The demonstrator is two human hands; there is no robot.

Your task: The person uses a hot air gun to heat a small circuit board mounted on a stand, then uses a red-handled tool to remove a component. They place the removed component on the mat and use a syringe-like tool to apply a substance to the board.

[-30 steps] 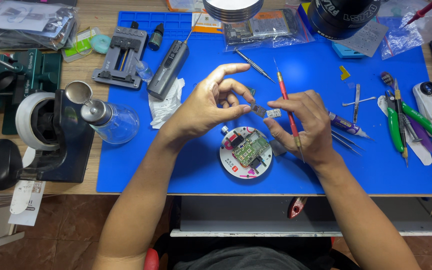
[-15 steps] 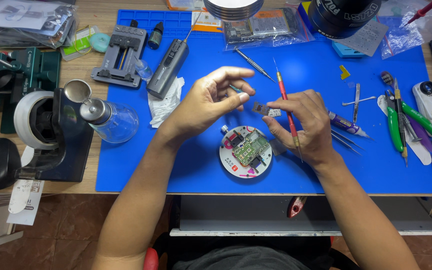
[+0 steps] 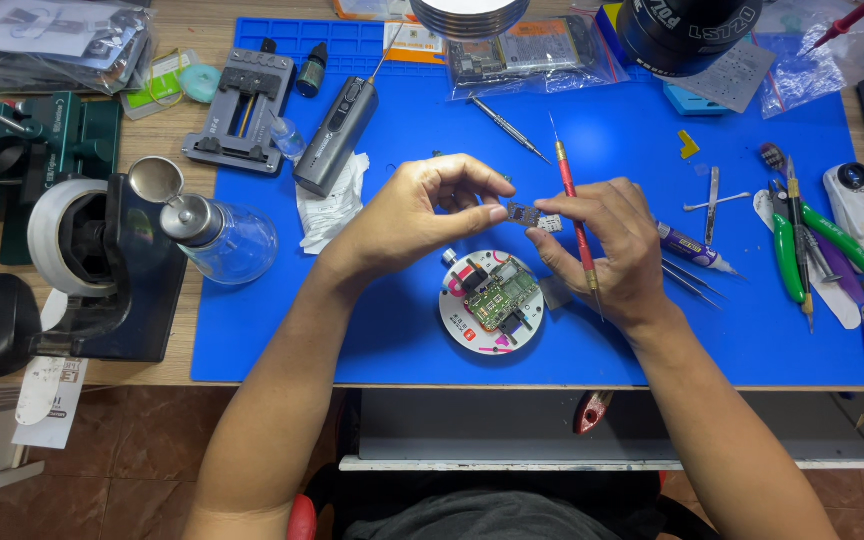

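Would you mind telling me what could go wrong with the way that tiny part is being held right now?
The small chip is pinched between fingertips of both hands above the round circuit board; it might slip and get lost on the blue mat. The right hand also holds a red tool, whose tip could scrape the board.

Open blue mat (image 3: 392,340) on the counter front-left of the hands, and bare mat behind them up to the screwdriver (image 3: 508,125). Round circuit board disc (image 3: 493,300) sits just under the hands. Right blocked by tweezers (image 3: 692,280), green pliers (image 3: 785,250); left by glass bottle (image 3: 227,240), crumpled tissue (image 3: 332,200)
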